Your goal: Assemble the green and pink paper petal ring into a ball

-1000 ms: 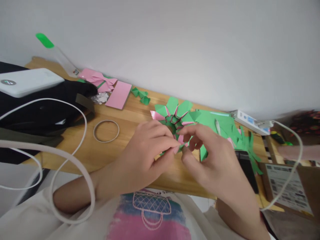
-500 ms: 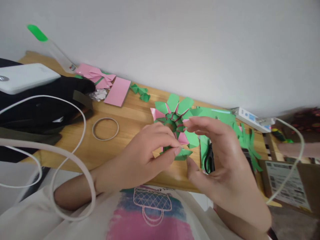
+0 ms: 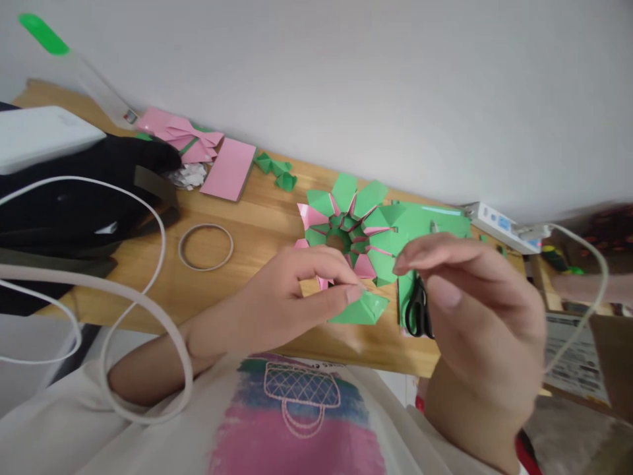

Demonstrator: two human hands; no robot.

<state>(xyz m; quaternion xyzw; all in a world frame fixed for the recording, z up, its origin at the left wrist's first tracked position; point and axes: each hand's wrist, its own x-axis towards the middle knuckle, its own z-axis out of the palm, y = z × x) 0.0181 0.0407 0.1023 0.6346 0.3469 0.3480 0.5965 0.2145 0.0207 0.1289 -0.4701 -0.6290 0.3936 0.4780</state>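
My left hand (image 3: 301, 297) pinches a small folded green paper piece (image 3: 368, 309) between thumb and forefinger, just above the table's front part. My right hand (image 3: 479, 323) hovers to the right of it, fingers bent and thumb apart from them, with nothing visible between. Behind my left hand stands a ring of folded green and pink paper petals (image 3: 380, 224), open in the middle; my left hand hides its near side. Black-handled scissors (image 3: 419, 310) lie beside my right hand, which partly covers them.
Green paper sheets (image 3: 430, 221) and a power strip (image 3: 504, 227) lie at the right. A ring-shaped band (image 3: 205, 267), pink paper (image 3: 230, 168), small green folded pieces (image 3: 284, 179) and a black bag (image 3: 74, 211) are to the left. A white cable (image 3: 163, 264) loops in front.
My right hand has moved away to the right from the folded green piece, uncovering more of the petal ring and the scissors. My left hand keeps its pinch. The view has shifted slightly.
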